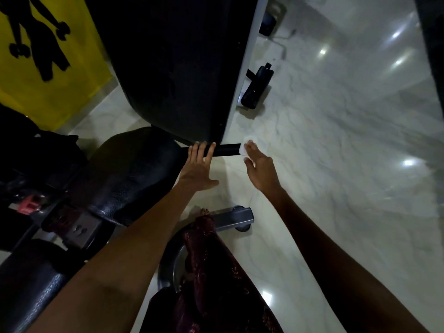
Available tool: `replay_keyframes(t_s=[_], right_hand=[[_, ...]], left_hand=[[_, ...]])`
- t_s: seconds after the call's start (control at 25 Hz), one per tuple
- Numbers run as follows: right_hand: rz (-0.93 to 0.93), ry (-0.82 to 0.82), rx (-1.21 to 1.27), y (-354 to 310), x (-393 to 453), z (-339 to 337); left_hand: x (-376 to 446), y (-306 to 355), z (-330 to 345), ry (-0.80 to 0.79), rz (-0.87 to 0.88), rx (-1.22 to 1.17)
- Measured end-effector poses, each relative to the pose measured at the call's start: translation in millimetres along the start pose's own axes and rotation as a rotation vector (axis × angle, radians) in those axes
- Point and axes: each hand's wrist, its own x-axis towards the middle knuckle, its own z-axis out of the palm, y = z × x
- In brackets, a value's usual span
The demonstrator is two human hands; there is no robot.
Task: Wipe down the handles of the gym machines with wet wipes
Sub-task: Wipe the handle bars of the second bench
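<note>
Handle [227, 149]: left hand [198, 168] lies open w/ fingers over it, prob. steadying; right hand [260, 168] grips wet wipe [246, 147] at its end, rubbing.

Bare forearms, no sleeves; dark maroon patterned garment [209, 272] over the legs.
</note>
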Motion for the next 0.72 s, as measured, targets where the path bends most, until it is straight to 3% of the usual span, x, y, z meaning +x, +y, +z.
replay_keyframes(t_s=[0.08,0.24,0.36,0.72], right_hand=[[0.012,0.076,0.143,1.1,-11.4,1.0],[0.543,0.021,0.744,3.5,19.9,-2.6],[0.628,0.014,0.972,5.3,2.4,3.8],[0.592,0.003,0.794,3.0,-0.8,9.8]], left_hand=[[0.1,-0.5,0.5,0.013,0.006,-0.01],[-0.4,-0.5,1.4,0.017,0.001,-0.031],[1.4,-0.9,2.7,0.015,0.001,-0.038],[2.6,-1.2,3.0,0.01,0.0,-0.067]])
